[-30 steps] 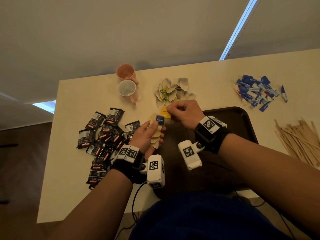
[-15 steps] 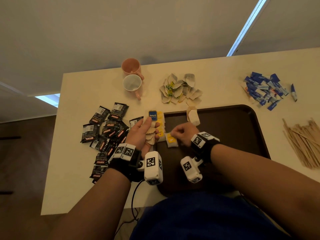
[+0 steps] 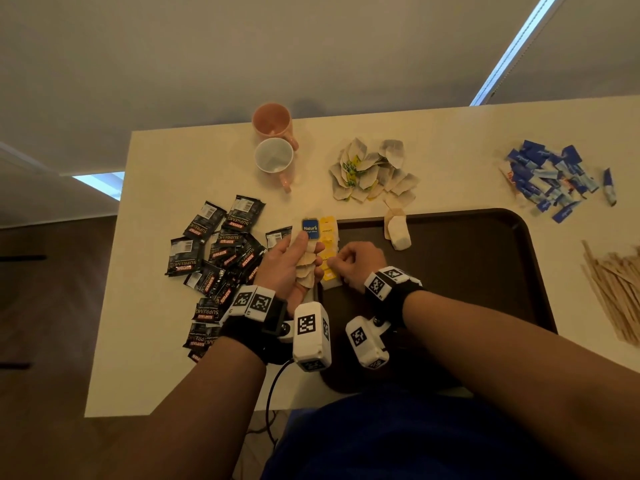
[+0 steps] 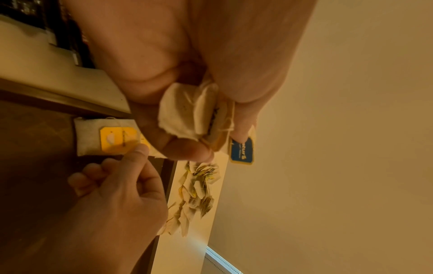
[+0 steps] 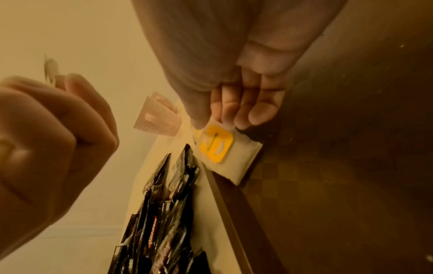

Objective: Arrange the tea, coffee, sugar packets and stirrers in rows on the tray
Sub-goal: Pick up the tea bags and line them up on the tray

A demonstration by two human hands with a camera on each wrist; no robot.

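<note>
A dark brown tray (image 3: pixel 450 258) lies in front of me. Yellow-tagged tea bags (image 3: pixel 327 237) lie in a row along its left edge. My right hand (image 3: pixel 337 268) pinches the nearest tea bag (image 5: pixel 218 146) by its far end; the bag lies flat on the tray (image 5: pixel 328 166). My left hand (image 3: pixel 304 258), just left of the tray, grips a small stack of tea bags (image 4: pixel 187 115) with a blue tag (image 3: pixel 309 229) sticking out on top. One more tea bag (image 3: pixel 398 233) lies on the tray's far edge.
On the table: a tea bag pile (image 3: pixel 374 171) beyond the tray, black coffee packets (image 3: pixel 221 251) at left, blue sugar packets (image 3: pixel 550 178) at far right, wooden stirrers (image 3: pixel 616 289) at right. Two mugs (image 3: pixel 273 159) stand at the back.
My right hand took a yellow-tagged tea bag from the left hand's stack, brought it down to the tray and slid it left against the row. The left hand stayed put.
</note>
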